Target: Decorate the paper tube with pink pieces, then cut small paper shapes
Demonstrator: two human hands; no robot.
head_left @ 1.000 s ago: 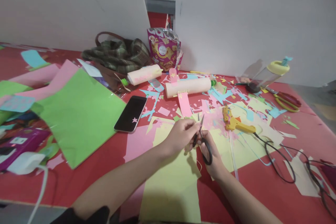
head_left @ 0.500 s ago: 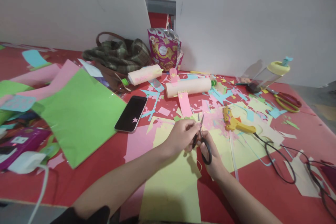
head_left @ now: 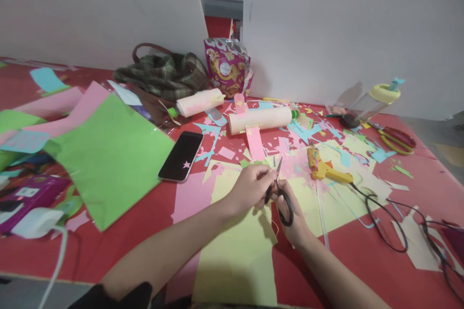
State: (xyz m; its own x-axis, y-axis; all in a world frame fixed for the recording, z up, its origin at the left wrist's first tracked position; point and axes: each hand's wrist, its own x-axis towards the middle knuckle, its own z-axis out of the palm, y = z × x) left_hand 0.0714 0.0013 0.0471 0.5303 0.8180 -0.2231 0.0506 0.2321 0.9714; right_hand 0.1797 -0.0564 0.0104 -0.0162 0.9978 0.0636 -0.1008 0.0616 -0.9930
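Scissors (head_left: 289, 201) are held near the yellow glue gun (head_left: 328, 173), on its left side; blades are pointed away from the wearer, tips slightly parted. Black handle loops are gripped by the right hand (head_left: 296, 221), digits closed on them, partly hidden. Left hand (head_left: 250, 186) is set farther left of the glue gun, thumb and fingers pinched together right beside the blades; whether a scrap is clamped there cannot be told, view is blocked. Handling, as judged: light, small, easily steered one-handed. Blades are to be treated as stiff, smooth, sharp metal; loops are taken to be hard plastic, so little slip is expected there. Breakage is not feared; nicked fingertips are, given how close the left pinch is set to the edges. Best held by the loops only, thumb in one, fingers in the other; cutting edges are best left untouched. Paper is the opposite case: the yellow sheet (head_left: 239, 260), spread left of and nearer than the glue gun, and the pink star (head_left: 186, 164) on the phone (head_left: 177, 149), well left of it, are judged floppy, easily creased. Sheet is best taken by an edge, star by one point, lightly.
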